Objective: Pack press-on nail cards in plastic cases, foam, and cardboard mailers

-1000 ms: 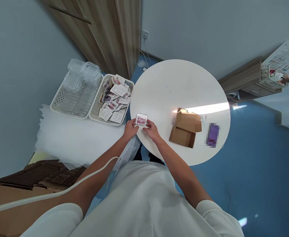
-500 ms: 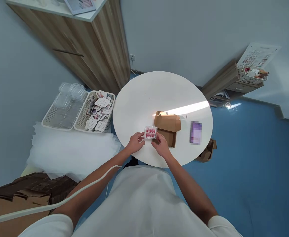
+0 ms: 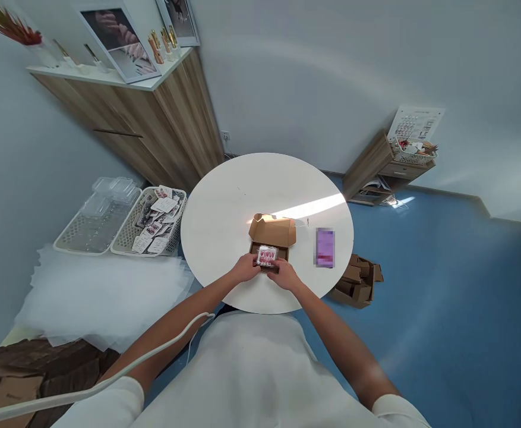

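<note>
A small clear plastic case of red and pink false nails [image 3: 267, 256] lies between my two hands, over the tray of an open brown cardboard box [image 3: 273, 229]. My left hand [image 3: 246, 268] grips the case at its left side, and my right hand [image 3: 284, 275] has its fingers closed on the right side. The box lid stands folded back, away from me. Whether the case rests on the box floor or hangs just above it, I cannot tell.
The round white table [image 3: 224, 202] bears a blurred purple item [image 3: 325, 248] on the right. Left of it are a basket of printed cards [image 3: 155, 223], a basket with clear cases [image 3: 95, 220] and stacked white sheets [image 3: 104, 291]. Brown boxes [image 3: 356, 282] lie on the floor at right.
My hands have carried the case from the left edge of the cardboard box to over its tray. The camera view has shifted, too.
</note>
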Demonstrator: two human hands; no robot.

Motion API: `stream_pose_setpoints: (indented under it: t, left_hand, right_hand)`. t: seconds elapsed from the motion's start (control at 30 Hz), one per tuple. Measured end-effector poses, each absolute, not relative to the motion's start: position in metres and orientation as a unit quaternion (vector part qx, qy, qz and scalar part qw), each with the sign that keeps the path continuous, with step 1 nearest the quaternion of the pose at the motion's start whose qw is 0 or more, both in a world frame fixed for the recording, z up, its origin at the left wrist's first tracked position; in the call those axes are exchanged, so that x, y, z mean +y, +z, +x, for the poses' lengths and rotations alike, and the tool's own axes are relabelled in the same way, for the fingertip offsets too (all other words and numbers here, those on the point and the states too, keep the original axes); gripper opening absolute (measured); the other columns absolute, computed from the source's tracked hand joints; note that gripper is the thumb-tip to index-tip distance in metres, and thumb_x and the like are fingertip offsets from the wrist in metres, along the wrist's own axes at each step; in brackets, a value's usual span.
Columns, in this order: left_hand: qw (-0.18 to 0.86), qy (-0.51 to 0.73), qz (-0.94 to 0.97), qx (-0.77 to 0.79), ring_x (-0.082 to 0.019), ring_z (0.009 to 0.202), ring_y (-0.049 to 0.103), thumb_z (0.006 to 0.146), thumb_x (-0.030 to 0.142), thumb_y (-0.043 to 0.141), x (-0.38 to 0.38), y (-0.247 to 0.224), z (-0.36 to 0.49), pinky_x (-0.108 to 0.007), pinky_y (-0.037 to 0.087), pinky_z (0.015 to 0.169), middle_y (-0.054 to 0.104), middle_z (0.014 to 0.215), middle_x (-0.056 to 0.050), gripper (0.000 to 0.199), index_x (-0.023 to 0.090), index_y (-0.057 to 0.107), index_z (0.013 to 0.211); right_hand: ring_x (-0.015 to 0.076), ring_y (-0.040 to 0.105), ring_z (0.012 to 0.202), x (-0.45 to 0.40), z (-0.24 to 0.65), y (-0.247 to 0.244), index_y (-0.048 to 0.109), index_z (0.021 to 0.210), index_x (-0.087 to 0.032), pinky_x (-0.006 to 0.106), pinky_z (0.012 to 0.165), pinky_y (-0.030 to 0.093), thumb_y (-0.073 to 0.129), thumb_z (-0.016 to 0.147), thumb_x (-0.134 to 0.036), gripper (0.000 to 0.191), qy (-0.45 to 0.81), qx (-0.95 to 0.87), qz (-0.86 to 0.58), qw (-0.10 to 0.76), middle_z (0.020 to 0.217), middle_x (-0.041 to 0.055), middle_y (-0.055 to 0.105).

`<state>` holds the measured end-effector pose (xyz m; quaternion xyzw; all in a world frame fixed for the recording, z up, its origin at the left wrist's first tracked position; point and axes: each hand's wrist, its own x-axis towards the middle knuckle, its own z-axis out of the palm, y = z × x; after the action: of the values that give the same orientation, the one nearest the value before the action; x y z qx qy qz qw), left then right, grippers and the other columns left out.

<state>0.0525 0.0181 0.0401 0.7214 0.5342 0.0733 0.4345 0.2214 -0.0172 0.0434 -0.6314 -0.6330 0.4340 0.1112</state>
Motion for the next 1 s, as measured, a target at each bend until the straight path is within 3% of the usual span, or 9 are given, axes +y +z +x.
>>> stream_pose_setpoints:
  t: [0.17,0.33,0.6,0.77,1.0]
  left_hand:
    - [0.378,0.014,0.736,0.561,-0.018,0.075,0.059,0.066,0.016,0.051,0.017,0.034,0.065,-0.025,0.041,0.063,0.065,0.076,-0.002,0.021,0.020,0.063,0.083]
    - [0.360,0.001,0.741,0.567,-0.021,0.075,0.059,0.065,0.016,0.052,0.015,0.032,0.071,-0.026,0.041,0.063,0.063,0.075,-0.005,0.013,0.017,0.061,0.075]
    - [0.370,0.115,0.683,0.619,-0.019,0.084,0.059,0.071,0.023,0.052,0.005,0.031,0.066,-0.027,0.044,0.070,0.064,0.093,-0.006,0.025,0.018,0.058,0.095]
    - [0.393,0.215,0.589,0.672,-0.016,0.080,0.060,0.073,0.029,0.055,0.004,0.028,0.051,-0.027,0.046,0.071,0.062,0.097,-0.007,0.042,0.015,0.050,0.112]
    - [0.351,0.274,0.544,0.711,-0.015,0.081,0.057,0.074,0.032,0.055,0.004,0.023,0.010,-0.029,0.046,0.075,0.059,0.095,-0.007,0.037,0.015,0.055,0.107]
  right_hand:
    - [0.0235,0.054,0.100,-0.015,0.220,0.031,0.061,0.103,-0.016,0.030,0.082,0.041,0.056,0.070,-0.026,0.035,0.424,-0.649,-0.628,0.058,0.108,0.0112,0.056]
    - [0.0237,0.055,0.097,-0.018,0.221,0.025,0.060,0.103,-0.016,0.030,0.081,0.041,0.057,0.071,-0.028,0.034,0.415,-0.650,-0.634,0.058,0.106,0.0113,0.056]
    - [0.0216,0.048,0.108,-0.023,0.218,0.029,0.057,0.108,-0.023,0.033,0.089,0.039,0.058,0.068,-0.022,0.041,0.405,-0.626,-0.644,0.171,0.118,0.0076,0.047]
    - [0.0197,0.051,0.102,-0.022,0.205,0.033,0.055,0.107,-0.022,0.036,0.087,0.043,0.055,0.067,-0.020,0.040,0.413,-0.603,-0.638,0.244,0.115,0.0077,0.048]
    - [0.0176,0.054,0.094,-0.016,0.165,0.035,0.056,0.102,-0.023,0.035,0.080,0.047,0.052,0.067,-0.019,0.036,0.444,-0.618,-0.588,0.275,0.116,0.0070,0.050]
